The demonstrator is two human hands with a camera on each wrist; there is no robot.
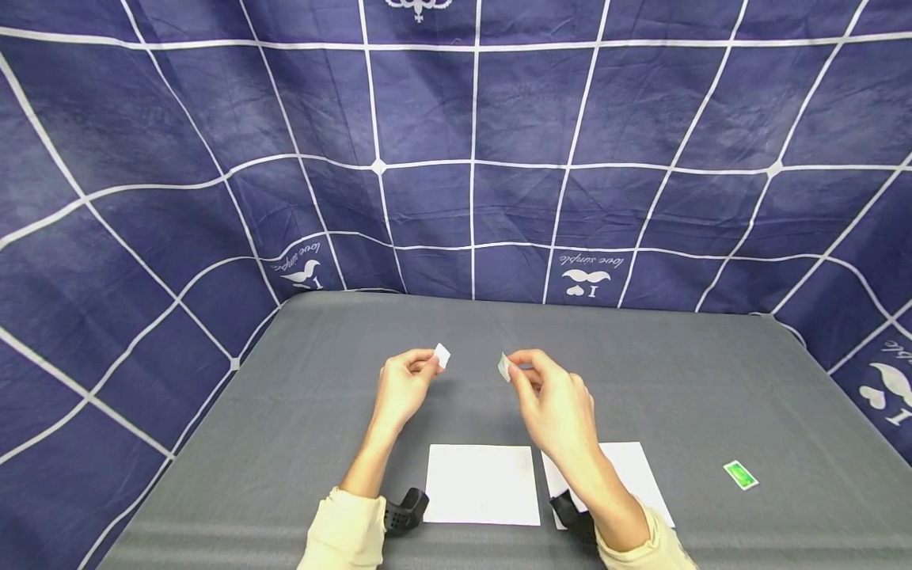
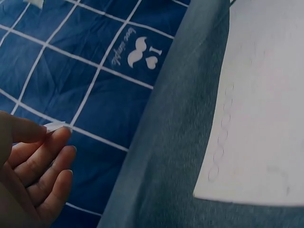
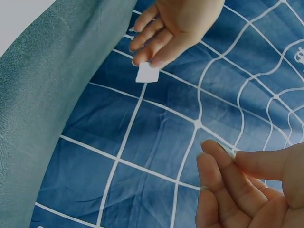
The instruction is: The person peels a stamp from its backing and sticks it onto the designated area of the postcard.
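My left hand (image 1: 408,385) is raised over the grey table, pinching a small white square of paper (image 1: 442,355) between thumb and forefinger. In the right wrist view that square of paper (image 3: 147,73) hangs flat from the fingertips. Opposite it, my right hand (image 1: 559,400) pinches a small pale piece (image 1: 504,367), thin and slightly bent, by thumb and forefinger. The right wrist view shows only a sliver of this piece between the fingertips. A gap separates the two held pieces. The other fingers of my left hand (image 2: 40,173) are loosely bent.
A white sheet (image 1: 482,484) lies in front of me, with a second sheet (image 1: 630,467) partly beneath my right forearm in the head view. A row of drawn ovals runs along one sheet (image 2: 266,118). A small green-and-white card (image 1: 741,475) lies at the right. Blue checked curtain (image 1: 527,103) surrounds the table (image 1: 342,340).
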